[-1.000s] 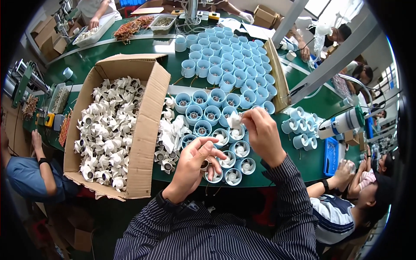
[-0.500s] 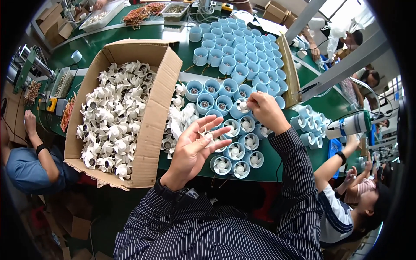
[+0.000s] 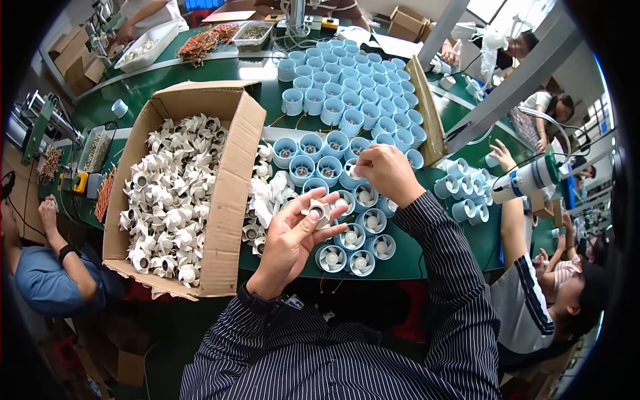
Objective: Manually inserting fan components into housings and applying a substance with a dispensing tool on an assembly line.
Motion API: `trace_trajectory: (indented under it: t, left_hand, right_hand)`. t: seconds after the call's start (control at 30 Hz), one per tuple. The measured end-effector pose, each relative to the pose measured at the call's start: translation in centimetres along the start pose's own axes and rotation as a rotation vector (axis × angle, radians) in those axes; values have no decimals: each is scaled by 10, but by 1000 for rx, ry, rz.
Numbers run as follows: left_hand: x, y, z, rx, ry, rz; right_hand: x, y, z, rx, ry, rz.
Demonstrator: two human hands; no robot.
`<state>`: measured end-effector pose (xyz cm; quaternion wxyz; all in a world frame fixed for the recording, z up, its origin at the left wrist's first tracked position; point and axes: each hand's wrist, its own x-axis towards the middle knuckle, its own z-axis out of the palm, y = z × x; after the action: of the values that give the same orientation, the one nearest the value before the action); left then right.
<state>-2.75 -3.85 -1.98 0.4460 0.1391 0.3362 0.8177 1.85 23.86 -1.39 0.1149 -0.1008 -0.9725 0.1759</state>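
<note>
One white impeller point(image 3: 318, 209) clamped in left grip point(image 3: 288, 241), right grip point(image 3: 387, 172) at blue cup point(image 3: 347, 182), its hold unclear.

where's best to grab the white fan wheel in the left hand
The fan wheel: probably by its blades, from above, since they jut outward while its dark-ringed hub faces up; the left hand has its thumb over the near edge.
</note>
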Motion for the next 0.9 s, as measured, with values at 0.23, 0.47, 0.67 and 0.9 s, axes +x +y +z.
trace_trajectory:
  t: [0.23, 0.47, 0.67, 0.9]
  left_hand:
    - [-7, 0, -3, 127, 21, -23]
    - [-3, -2, -19, 382, -24, -66]
    - [0, -4, -18, 302, -35, -72]
    - [-4, -11, -14, 249, 10, -21]
  right_hand:
    - [1, -4, -7, 92, -9, 7]
    - [5, 3, -3, 29, -87, -19]
    - [-9, -18, -16, -24, 69, -157]
    - [-62, -100, -44, 278, 65, -331]
